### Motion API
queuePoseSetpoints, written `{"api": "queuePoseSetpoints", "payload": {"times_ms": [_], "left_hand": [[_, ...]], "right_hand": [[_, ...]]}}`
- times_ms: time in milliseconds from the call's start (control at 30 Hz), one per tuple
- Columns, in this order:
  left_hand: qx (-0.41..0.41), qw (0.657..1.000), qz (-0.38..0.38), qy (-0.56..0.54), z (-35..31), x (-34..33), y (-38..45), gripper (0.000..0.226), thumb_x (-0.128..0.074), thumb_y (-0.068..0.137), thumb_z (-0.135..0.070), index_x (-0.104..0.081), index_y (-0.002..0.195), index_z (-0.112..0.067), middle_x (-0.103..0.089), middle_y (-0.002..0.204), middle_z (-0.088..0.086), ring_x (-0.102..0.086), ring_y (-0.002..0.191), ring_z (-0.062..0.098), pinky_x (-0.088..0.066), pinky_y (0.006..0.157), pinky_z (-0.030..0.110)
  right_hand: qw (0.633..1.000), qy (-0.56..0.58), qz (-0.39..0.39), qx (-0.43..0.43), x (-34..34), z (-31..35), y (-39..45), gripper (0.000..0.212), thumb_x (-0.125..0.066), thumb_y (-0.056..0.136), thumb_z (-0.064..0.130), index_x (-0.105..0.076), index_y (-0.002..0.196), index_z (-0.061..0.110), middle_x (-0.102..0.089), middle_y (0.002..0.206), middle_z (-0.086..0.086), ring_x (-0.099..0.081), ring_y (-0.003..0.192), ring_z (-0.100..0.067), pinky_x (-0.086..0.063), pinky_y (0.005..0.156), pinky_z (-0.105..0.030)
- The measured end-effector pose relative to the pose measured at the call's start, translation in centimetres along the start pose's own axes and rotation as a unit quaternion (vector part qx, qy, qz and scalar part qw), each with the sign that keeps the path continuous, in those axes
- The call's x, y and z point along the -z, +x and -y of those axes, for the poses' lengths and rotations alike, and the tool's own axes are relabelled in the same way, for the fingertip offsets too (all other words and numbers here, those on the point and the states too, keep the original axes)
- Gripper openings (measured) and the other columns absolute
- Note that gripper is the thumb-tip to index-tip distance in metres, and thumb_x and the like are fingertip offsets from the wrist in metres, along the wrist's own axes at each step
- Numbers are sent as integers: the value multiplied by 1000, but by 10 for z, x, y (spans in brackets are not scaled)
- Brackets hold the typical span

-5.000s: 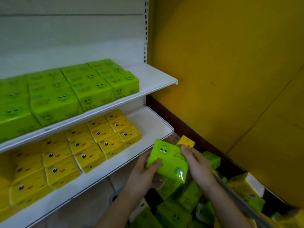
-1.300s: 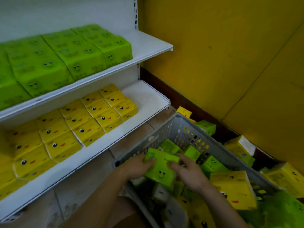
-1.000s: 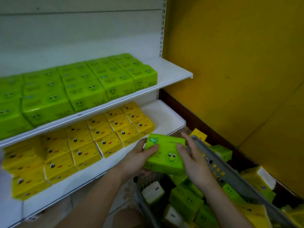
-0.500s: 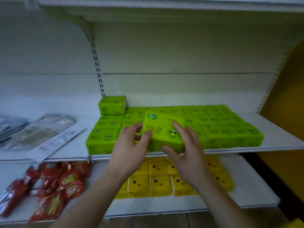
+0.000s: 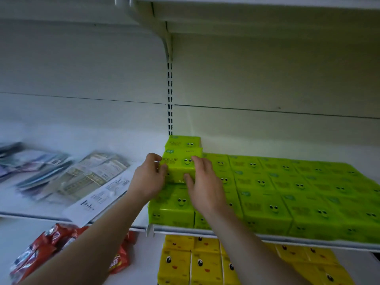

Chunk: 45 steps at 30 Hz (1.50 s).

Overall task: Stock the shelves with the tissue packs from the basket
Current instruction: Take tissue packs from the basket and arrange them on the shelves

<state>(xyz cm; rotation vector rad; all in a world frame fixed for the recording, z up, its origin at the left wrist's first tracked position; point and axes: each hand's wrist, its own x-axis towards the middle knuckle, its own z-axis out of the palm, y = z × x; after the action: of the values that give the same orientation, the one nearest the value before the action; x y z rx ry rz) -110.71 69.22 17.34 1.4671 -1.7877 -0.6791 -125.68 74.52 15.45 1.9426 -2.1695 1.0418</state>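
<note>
I hold a green tissue pack [image 5: 181,164] with a smiley face between both hands, on top of the green packs [image 5: 287,188] that fill the upper white shelf [image 5: 267,238]. My left hand [image 5: 149,177] grips its left side and my right hand [image 5: 202,182] grips its right side and front. Just behind it sits another second-layer green pack [image 5: 184,141] against the back wall. Yellow tissue packs [image 5: 203,262] fill the shelf below. The basket is out of view.
Flat printed packets [image 5: 88,177] lie on the upper shelf to the left. Red snack bags [image 5: 49,249] lie on the lower shelf at the left. A slotted upright [image 5: 170,95] and a bracket rise behind the packs. Another shelf [image 5: 246,5] runs overhead.
Over the earlier frames I lifted the green pack out of the basket and turned to the shelf. In the last half second it moved back and left, onto the green layer in front of the stacked pack.
</note>
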Motion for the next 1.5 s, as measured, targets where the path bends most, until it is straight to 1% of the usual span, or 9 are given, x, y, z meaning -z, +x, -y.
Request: {"api": "queuePoseSetpoints", "payload": {"times_ms": [300, 500, 600, 767, 967, 1100, 1167, 1333, 1500], "left_hand": [[9, 999, 10, 36, 7, 2, 23, 29, -51, 98, -27, -47, 125, -19, -61, 124, 11, -61, 104, 31, -50, 85, 39], [-169, 973, -154, 36, -33, -17, -30, 32, -59, 92, -22, -54, 122, -13, -62, 117, 4, -58, 109, 25, -48, 85, 39], [-224, 970, -85, -44, -66, -56, -80, 18, -60, 92, -27, -59, 107, -19, -66, 92, -6, -63, 87, 13, -50, 74, 33], [-259, 949, 138, -115, -104, -143, -177, 15, -57, 91, -38, -64, 89, -24, -66, 72, -8, -61, 68, 5, -49, 65, 29], [-295, 871, 383, -82, -119, -253, -300, 15, -57, 92, -33, -66, 92, -21, -69, 82, -4, -62, 76, 11, -49, 71, 31], [-281, 829, 483, -36, -116, -311, -368, 16, -51, 98, -27, -62, 109, -23, -70, 98, 3, -64, 92, 21, -45, 78, 31], [-262, 809, 526, -10, -106, -332, -392, 25, -46, 101, -27, -58, 122, -25, -68, 115, 3, -63, 104, 22, -46, 85, 29], [-239, 786, 568, 42, -74, -349, -420, 34, -44, 102, -28, -49, 136, -27, -61, 129, -3, -58, 113, 14, -47, 93, 29], [-269, 780, 561, 66, -60, -351, -427, 38, -44, 101, -33, -44, 139, -31, -58, 130, -8, -57, 114, 11, -49, 94, 31]], "right_hand": [[1000, -22, -9, 13, -18, -5, 13, 49, -53, 96, 35, -41, 142, 25, -49, 133, -7, -60, 106, -32, -52, 81, -40], [987, 60, -135, 56, 37, -34, -39, 42, -55, 91, 29, -56, 131, 15, -59, 123, -7, -61, 108, -27, -53, 87, -37], [983, 83, -162, 25, 78, -65, -92, 39, -54, 92, 30, -56, 129, 16, -60, 119, -3, -60, 107, -19, -49, 89, -31], [979, 44, -185, -67, 147, -151, -188, 34, -57, 91, 25, -60, 123, 13, -66, 109, -1, -64, 100, -16, -49, 89, -29], [957, -43, -59, -281, 212, -252, -342, 27, -60, 94, 21, -63, 120, 15, -69, 107, -1, -65, 95, -17, -54, 83, -36], [898, -107, 82, -420, 221, -299, -434, 21, -58, 93, 27, -62, 112, 21, -71, 100, -6, -67, 93, -29, -49, 71, -34], [864, -128, 153, -463, 209, -314, -467, 27, -57, 92, 28, -61, 116, 19, -69, 113, -9, -64, 105, -30, -47, 78, -33], [787, -139, 333, -500, 155, -325, -522, 51, -58, 87, 46, -52, 129, 18, -60, 129, -12, -58, 118, -31, -50, 92, -39], [736, -201, 371, -529, 119, -326, -547, 97, -60, 77, 68, -20, 148, 15, -52, 135, -14, -45, 125, -36, -40, 100, -46]]}}
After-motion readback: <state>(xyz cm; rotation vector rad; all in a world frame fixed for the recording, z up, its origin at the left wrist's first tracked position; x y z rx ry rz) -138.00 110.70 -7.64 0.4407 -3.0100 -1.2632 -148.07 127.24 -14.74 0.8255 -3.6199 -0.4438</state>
